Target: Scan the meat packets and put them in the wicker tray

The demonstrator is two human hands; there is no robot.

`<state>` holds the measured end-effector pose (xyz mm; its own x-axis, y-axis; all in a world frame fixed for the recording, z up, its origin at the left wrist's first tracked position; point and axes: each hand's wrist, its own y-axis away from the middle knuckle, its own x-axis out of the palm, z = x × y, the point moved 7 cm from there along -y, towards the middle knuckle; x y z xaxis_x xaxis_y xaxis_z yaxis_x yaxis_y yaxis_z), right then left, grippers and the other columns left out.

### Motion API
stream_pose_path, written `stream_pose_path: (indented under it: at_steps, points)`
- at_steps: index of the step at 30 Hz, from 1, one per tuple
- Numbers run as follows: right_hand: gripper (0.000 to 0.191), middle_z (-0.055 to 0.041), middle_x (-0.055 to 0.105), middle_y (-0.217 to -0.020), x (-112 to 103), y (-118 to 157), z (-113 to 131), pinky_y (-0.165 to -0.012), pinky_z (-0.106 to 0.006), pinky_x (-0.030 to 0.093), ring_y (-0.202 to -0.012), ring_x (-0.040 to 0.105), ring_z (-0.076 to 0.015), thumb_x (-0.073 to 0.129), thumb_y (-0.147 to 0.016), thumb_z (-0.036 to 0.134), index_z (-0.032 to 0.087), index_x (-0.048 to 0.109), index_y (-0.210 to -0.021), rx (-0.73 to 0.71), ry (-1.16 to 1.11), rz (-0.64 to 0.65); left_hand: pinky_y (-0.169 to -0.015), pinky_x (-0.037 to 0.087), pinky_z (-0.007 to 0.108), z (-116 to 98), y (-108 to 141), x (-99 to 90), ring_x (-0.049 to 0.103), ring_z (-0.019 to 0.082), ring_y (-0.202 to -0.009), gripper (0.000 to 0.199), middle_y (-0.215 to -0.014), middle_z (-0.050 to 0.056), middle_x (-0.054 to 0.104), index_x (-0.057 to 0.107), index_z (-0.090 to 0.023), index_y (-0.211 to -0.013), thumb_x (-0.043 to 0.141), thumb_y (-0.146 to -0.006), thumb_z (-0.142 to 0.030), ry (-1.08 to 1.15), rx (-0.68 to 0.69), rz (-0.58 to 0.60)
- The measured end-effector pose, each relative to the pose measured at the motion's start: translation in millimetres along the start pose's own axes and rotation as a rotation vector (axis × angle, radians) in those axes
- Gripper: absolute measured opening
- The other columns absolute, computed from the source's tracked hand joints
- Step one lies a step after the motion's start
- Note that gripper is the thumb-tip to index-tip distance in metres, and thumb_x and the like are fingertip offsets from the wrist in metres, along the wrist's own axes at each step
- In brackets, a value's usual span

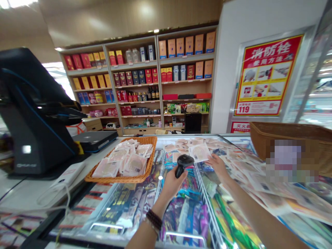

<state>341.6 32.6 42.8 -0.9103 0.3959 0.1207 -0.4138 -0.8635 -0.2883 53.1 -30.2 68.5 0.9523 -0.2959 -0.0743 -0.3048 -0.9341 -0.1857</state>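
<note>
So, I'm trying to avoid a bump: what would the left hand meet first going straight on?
Probably the white packet in the right hand, just past the black scanner that the left hand grips; the depth between them is unclear.

Reaching forward with left forearm (151, 224) and right forearm (250, 205), both slanting inward. Gripping with left hand (171, 183), fingers (171, 173) curled; pinching with right hand (219, 167), turned inward, slightly farther forward than left.

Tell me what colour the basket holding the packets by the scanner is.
The basket is orange-brown, seen in the head view.
</note>
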Motion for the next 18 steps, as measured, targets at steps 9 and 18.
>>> stream_pose_path:
  at_steps: [9,18]
  points:
    - [0.062,-0.0066,0.080,-0.075,-0.5,2.8,3.5,-0.090,-0.057,0.070,-0.087,0.085,-0.0391,0.089,-0.059,0.080,0.029,0.061,-0.083,0.026,0.017,-0.035,-0.043,0.031,0.024,-3.3,3.1,2.7,0.040,0.008,-0.040,0.061,-0.055,-0.010,0.045,0.057,-0.022,-0.089,0.078,-0.081,-0.079,-0.004,0.011,0.035]
    - [0.052,-0.0066,0.081,-0.074,-0.5,5.4,5.7,-0.092,-0.059,0.070,-0.087,0.085,-0.0404,0.085,-0.066,0.074,0.031,0.061,-0.083,0.016,0.038,-0.064,-0.044,0.032,0.024,-8.6,5.5,4.0,0.039,0.008,-0.041,0.060,-0.055,-0.009,0.045,0.059,-0.022,-0.088,0.080,-0.079,-0.077,0.003,0.010,0.039]
